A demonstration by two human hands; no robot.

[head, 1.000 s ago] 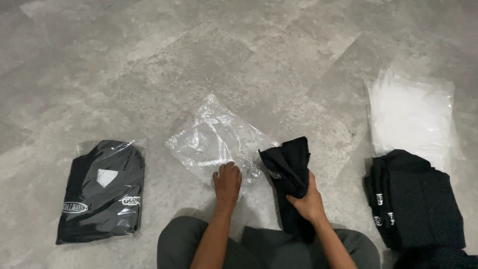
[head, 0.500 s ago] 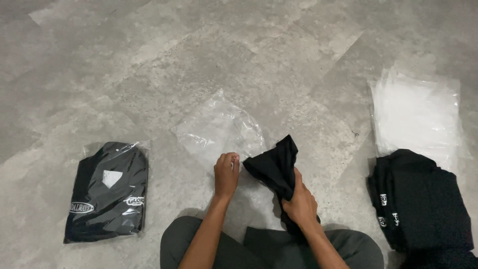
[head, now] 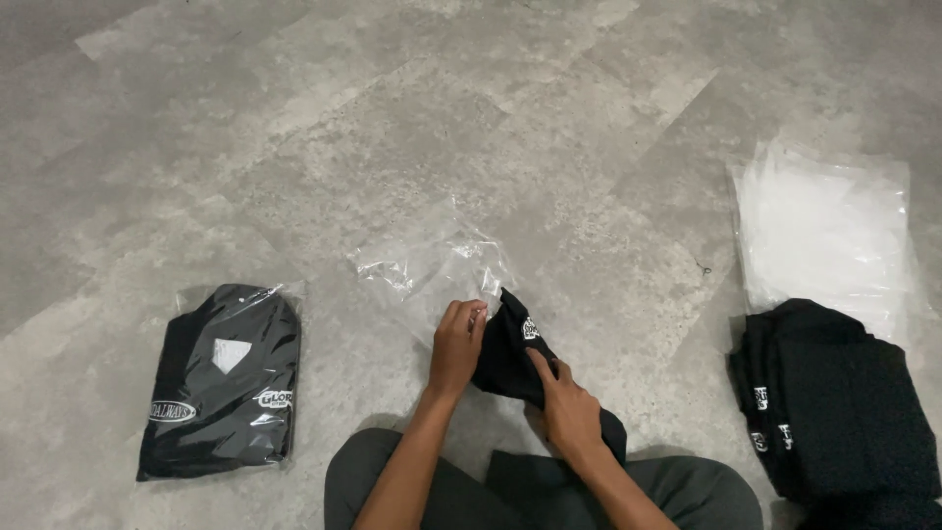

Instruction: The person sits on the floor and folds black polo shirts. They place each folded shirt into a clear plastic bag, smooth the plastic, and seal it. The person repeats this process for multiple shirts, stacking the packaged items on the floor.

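I sit on a grey floor. My right hand (head: 567, 407) grips a folded black garment (head: 510, 353) with a small white logo, its far end pointing at the mouth of a clear plastic bag (head: 432, 270). My left hand (head: 456, 344) pinches the near edge of that bag, right beside the garment's tip. The bag lies crumpled on the floor just beyond both hands. Whether the garment's tip is inside the bag's opening is unclear.
A black garment packed in a clear bag (head: 226, 378) lies at the left. A stack of folded black garments (head: 834, 412) sits at the right, with a pile of clear plastic bags (head: 824, 236) behind it. My dark-trousered legs (head: 530, 491) fill the bottom.
My right hand has brought the black garment leftward and forward to the bag's edge. My left hand shifted from lying flat on the bag to pinching its near edge; the bag has crumpled.
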